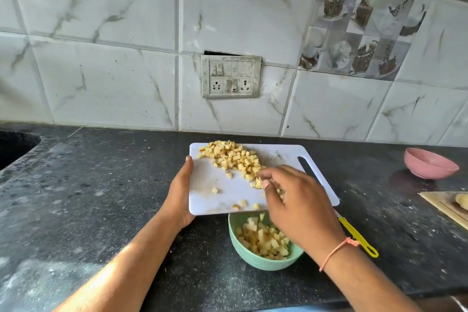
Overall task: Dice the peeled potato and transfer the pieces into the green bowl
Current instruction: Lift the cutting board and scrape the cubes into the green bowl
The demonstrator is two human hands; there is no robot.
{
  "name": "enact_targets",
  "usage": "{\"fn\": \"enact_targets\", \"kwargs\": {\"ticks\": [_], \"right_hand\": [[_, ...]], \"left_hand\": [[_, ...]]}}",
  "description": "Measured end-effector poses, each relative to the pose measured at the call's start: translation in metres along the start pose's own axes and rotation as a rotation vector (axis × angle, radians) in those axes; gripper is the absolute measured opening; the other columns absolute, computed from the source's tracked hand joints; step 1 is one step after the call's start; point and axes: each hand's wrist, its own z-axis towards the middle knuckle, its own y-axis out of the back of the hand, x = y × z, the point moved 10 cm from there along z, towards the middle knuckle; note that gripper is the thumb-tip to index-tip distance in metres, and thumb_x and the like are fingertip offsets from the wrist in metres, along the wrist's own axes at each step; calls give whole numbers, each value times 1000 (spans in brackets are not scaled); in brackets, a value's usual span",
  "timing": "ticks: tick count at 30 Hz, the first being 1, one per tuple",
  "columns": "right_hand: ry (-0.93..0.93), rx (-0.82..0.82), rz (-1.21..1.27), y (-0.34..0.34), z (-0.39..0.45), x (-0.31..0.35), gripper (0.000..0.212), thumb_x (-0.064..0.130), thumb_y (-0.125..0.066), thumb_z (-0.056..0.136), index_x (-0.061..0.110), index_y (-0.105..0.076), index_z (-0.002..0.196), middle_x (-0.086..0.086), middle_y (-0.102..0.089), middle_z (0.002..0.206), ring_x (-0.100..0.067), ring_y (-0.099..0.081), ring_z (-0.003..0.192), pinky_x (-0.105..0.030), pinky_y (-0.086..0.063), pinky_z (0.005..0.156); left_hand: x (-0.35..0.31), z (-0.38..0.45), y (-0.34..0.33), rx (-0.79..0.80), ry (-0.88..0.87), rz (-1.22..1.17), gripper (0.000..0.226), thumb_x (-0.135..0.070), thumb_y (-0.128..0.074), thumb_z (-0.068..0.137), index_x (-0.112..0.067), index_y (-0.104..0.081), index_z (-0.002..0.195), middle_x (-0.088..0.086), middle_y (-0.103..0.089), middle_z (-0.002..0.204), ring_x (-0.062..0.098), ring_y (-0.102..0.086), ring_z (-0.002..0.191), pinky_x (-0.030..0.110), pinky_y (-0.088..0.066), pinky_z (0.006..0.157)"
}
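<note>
Black speckled countertop (101, 210) runs beneath a marble-tiled wall carrying one switch panel (231, 76). One white cutting board (222, 192) is held over one green bowl (255, 259). The left hand (180, 192) grips the board's left edge, thumb on top and the other fingers hidden underneath. The right hand (296, 200) lies over the board's right half with fingers loosely bent, touching the potato dice; it is somewhat blurred, and whether it pinches any cube cannot be told.

A heap of potato dice (231, 156) sits on the board's far part, just beyond the right fingertips, with about seven stray cubes between the two hands. More dice (260, 238) fill the bowl below the right wrist, which wears one pink thread band (339, 248).

One yellow-handled knife (357, 237) lies just right of the right wrist. Further right stand one pink bowl (430, 163) and one wooden board (445, 204) bearing a pale, peeled-looking potato (462, 200).
</note>
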Motion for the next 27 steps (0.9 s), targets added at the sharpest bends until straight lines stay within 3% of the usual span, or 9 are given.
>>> {"fn": "enact_targets", "kwargs": {"ticks": [2, 5, 7, 12, 16, 19, 23, 25, 27], "right_hand": [[-88, -40, 121, 0, 8, -30, 28, 23, -57, 103, 27, -69, 128, 16, -68, 127, -2, -63, 115, -26, -51, 101], [-216, 168, 185, -29, 8, -60, 45, 34, -48, 108, 25, -49, 152, 11, -51, 153, -7, -46, 142, -22, -34, 115], [-247, 285, 250, -45, 0, -62, 50, 38, -45, 109, 27, -40, 158, 13, -43, 159, -2, -37, 146, -22, -29, 120], [-153, 294, 351, -38, -18, -39, 39, 32, -50, 108, 38, -56, 146, 28, -57, 142, 16, -48, 129, -7, -38, 106], [-75, 215, 411, -22, -25, -24, 29, 24, -60, 104, 37, -71, 127, 32, -68, 122, 15, -58, 117, -12, -50, 96], [36, 96, 298, -13, -11, -10, 27, 24, -58, 105, 29, -71, 127, 24, -69, 126, 11, -59, 119, -16, -51, 99], [276, 155, 124, -36, 11, 45, 33, 28, -52, 106, 26, -65, 136, 13, -65, 135, -1, -55, 126, -24, -46, 108], [381, 172, 58, -53, 19, 73, 32, 27, -53, 104, 25, -66, 133, 9, -65, 132, -8, -53, 125, -26, -44, 109], [434, 181, -19, -69, 24, 88, 28, 27, -53, 103, 23, -67, 126, 5, -65, 124, -15, -53, 119, -34, -48, 105]], "left_hand": [[0, -1, 0, 0, -1, 5, 61, -59, -41, 107, -13, -63, 140, 20, -72, 131, 41, -72, 116, 59, -54, 99], [0, 0, 0, 2, -5, 4, 61, -59, -42, 106, -13, -62, 142, 20, -71, 132, 42, -70, 118, 59, -52, 102], [0, 0, 0, 1, -6, 7, 63, -60, -44, 105, -13, -61, 143, 20, -70, 133, 43, -69, 120, 61, -51, 104], [-1, 0, -2, 17, -10, 21, 63, -59, -42, 106, -13, -60, 144, 20, -70, 135, 42, -69, 122, 62, -50, 105], [-1, 0, -2, 16, -14, 25, 65, -59, -42, 105, -12, -57, 147, 21, -68, 138, 43, -66, 126, 65, -46, 110], [0, 0, -4, 19, -9, 23, 67, -61, -41, 106, -11, -58, 146, 21, -67, 138, 43, -66, 127, 64, -46, 111], [-2, -1, -7, 37, -21, 59, 70, -63, -35, 107, -6, -64, 136, 24, -72, 126, 39, -74, 110, 48, -59, 91], [-3, -2, -10, 58, -27, 58, 68, -62, -34, 107, -6, -68, 127, 21, -76, 110, 34, -77, 92, 39, -64, 72], [-3, -3, -10, 63, -26, 44, 68, -62, -35, 107, -6, -69, 126, 19, -77, 105, 32, -77, 89, 37, -64, 66]]}}
